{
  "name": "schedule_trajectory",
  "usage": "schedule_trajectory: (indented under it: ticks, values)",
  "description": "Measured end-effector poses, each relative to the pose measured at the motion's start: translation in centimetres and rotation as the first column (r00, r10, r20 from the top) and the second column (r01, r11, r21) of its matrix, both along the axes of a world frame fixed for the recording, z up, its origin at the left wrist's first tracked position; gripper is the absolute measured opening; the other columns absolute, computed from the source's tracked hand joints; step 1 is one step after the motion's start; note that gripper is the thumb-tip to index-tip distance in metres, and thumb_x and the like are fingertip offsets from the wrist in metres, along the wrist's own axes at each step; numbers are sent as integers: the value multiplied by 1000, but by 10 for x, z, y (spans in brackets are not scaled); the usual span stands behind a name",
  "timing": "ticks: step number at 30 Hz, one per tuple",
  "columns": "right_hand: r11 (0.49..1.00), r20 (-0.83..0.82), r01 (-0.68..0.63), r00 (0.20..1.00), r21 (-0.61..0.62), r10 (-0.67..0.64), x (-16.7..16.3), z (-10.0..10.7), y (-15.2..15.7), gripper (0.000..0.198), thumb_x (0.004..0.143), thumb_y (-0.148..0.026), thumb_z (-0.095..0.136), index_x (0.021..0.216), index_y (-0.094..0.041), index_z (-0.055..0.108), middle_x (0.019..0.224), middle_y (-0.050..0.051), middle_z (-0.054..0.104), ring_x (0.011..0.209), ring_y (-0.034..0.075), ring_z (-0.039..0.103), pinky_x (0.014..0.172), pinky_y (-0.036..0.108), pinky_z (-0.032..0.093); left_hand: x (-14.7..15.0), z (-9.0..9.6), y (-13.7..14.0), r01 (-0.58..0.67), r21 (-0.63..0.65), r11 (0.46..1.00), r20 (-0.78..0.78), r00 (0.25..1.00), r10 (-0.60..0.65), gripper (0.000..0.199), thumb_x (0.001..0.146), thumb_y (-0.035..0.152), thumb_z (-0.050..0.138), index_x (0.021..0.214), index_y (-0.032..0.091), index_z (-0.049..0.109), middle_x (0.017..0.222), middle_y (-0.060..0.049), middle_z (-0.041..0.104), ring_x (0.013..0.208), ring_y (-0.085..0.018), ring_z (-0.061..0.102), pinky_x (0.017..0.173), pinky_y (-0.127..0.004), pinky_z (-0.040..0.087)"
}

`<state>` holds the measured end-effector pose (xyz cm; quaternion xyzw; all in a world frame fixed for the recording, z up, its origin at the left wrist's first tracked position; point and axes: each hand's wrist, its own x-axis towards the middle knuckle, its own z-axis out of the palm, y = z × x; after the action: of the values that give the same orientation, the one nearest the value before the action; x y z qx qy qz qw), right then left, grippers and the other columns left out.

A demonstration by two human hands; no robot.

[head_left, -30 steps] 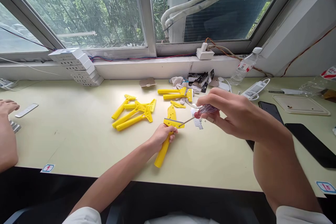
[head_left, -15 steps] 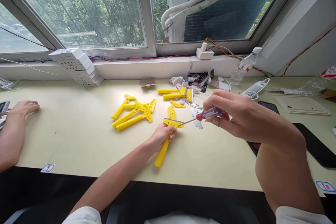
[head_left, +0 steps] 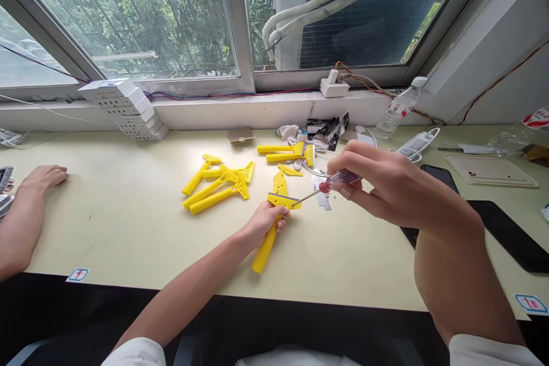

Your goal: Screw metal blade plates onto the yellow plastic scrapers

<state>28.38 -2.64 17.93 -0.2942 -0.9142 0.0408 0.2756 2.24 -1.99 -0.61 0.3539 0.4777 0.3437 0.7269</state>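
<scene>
My left hand (head_left: 265,222) is closed around a yellow scraper (head_left: 266,249) just below its head, where a metal blade edge shows. In my right hand (head_left: 377,180) is a screwdriver (head_left: 343,178) with a clear and red handle. Its shaft slants down to the left, and the tip meets the scraper's head near a screw hole. Beyond the head lies a small yellow plate (head_left: 290,170). Flat metal blades (head_left: 321,197) rest just under the screwdriver, with tiny screws beside them.
Several yellow scraper handles (head_left: 218,191) lie to the left, and two scrapers (head_left: 285,154) lie farther back. White boxes (head_left: 128,108) are stacked by the window. A plastic bottle (head_left: 401,107), a power strip (head_left: 418,143) and a black phone (head_left: 441,177) are rightward. Another person's hand (head_left: 45,177) rests at far left.
My right hand and the screwdriver handle have shifted slightly left, with the tip staying on the scraper's head. My left hand and the scraper have barely moved.
</scene>
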Motion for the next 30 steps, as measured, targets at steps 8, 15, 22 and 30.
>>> schedule_trajectory:
  ticks: [8, 15, 22, 30]
  values:
    - [975, 65, 211, 974, 63, -215, -2, -6, 2, 15, 100, -35, 65, 108, -24, 59, 86, 3, 71, 61, 17, 58, 61, 30, 41, 0, -5, 1, -7, 9, 1000, 10, 1000, 7, 17, 79, 19, 76, 90, 13, 65, 87, -4, 64, 52, -5, 46, 49, -23, 36]
    - [994, 11, -9, 1000, -106, 11, 4, 1, -2, 16, 100, -21, 60, 116, -25, 57, 103, 6, 71, 78, 19, 67, 70, 31, 50, 0, 0, 0, 6, 11, 1000, -4, 1000, -6, 14, 81, 19, 74, 89, 13, 65, 84, -4, 63, 52, -5, 45, 49, -22, 36]
    - [958, 76, 265, 959, 110, -274, 0, -7, 1, 19, 102, -43, 66, 99, -25, 61, 69, -1, 66, 55, 17, 57, 56, 30, 36, 1, 1, 0, 0, 9, 1000, -3, 1000, 0, 12, 81, 19, 72, 90, 13, 65, 84, -4, 63, 52, -5, 45, 48, -22, 36]
    - [997, -4, -64, 998, -40, 63, 2, -1, 4, 12, 104, -18, 56, 113, -25, 60, 102, 6, 65, 76, 17, 62, 71, 30, 49, 2, 4, -1, 0, 6, 1000, -9, 1000, 0, 12, 83, 17, 72, 91, 13, 64, 86, -5, 64, 51, -5, 45, 49, -22, 35]
